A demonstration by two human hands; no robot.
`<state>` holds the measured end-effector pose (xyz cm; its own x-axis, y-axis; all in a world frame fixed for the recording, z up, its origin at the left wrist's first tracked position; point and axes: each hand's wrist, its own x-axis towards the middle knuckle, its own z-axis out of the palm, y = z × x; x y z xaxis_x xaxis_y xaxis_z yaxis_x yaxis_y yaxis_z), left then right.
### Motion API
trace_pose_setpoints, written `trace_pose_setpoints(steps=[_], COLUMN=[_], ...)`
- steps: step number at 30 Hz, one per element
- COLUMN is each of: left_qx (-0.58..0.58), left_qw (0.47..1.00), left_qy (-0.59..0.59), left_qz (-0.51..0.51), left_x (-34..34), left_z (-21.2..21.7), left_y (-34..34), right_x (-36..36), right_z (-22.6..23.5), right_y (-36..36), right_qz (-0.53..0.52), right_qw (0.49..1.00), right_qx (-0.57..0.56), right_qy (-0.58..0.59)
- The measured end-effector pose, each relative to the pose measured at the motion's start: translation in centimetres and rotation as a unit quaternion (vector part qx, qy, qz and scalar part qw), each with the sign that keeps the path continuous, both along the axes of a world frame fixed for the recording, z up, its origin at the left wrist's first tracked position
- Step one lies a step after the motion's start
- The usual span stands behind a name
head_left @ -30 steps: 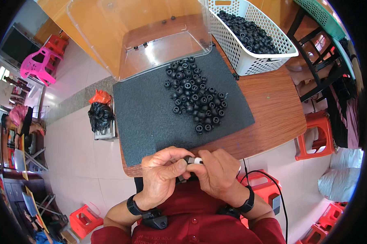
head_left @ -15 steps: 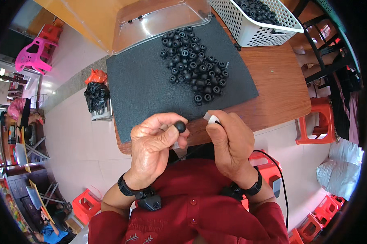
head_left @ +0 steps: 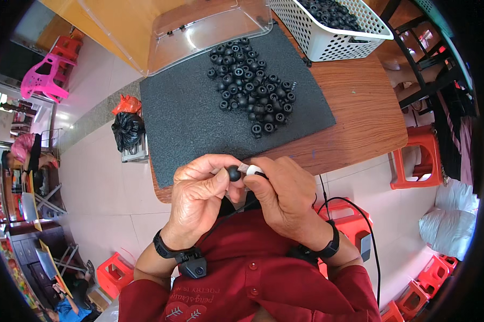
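Between the thumb and fingers of my left hand is a small round black part, with a smooth, domed surface. My right hand is closed on a small knife-like tool that has a white collar, a dark handle and a short, flat, pale tip. That tip points left and meets or nearly meets the upper right side of the black part; exact contact cannot be made out. Both hands are just off the table's near edge. Past them, a pile of similar black parts lies on a dark grey mat.
A clear plastic bin stands on the mat's far edge. At the far right is a white perforated basket filled with black parts. Wooden tabletop shows right of the mat. Red stools and a black cable are close by.
My right hand has moved left and slightly down, bringing the tool's tip up to the black part. My left hand has shifted only a little, still holding that part.
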<state>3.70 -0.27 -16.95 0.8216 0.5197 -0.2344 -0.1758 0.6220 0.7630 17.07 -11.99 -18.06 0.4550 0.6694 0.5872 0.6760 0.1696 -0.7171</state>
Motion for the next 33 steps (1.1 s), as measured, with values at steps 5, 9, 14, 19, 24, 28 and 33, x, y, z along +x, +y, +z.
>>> trace_pose_setpoints(steps=[5,9,14,19,24,28,33], left_qx=[0.034,0.108,0.07,-0.031,-0.027,-0.017,-0.029], left_qw=[0.999,0.994,0.997,0.998,0.998,0.998,0.998], left_qy=[0.013,-0.002,-0.001,0.019,0.029,0.021,0.009], left_qz=[0.0,0.007,-0.015,-0.042,-0.047,-0.05,-0.053], left_x=[-0.2,-0.4,-0.5,-0.6,-0.7,-0.7,-0.4], left_z=[0.1,-0.6,-0.9,-0.8,-1.2,-1.4,-1.3], left_y=[0.0,0.0,0.2,0.4,0.5,0.6,0.7], right_x=[-0.5,-1.1,-1.3,-1.0,-1.0,-1.2,-1.1], right_z=[0.4,0.4,0.4,0.5,0.2,-0.3,-0.3], right_y=[0.0,0.3,0.0,-0.1,-0.2,-0.2,-0.3], right_qz=[0.026,0.059,0.081,0.079,0.082,0.077,0.07], right_qw=[0.99,0.965,0.943,0.944,0.942,0.93,0.932], right_qx=[-0.015,-0.017,-0.027,-0.04,-0.05,-0.059,-0.055], right_qy=[0.14,0.255,0.321,0.319,0.321,0.355,0.351])
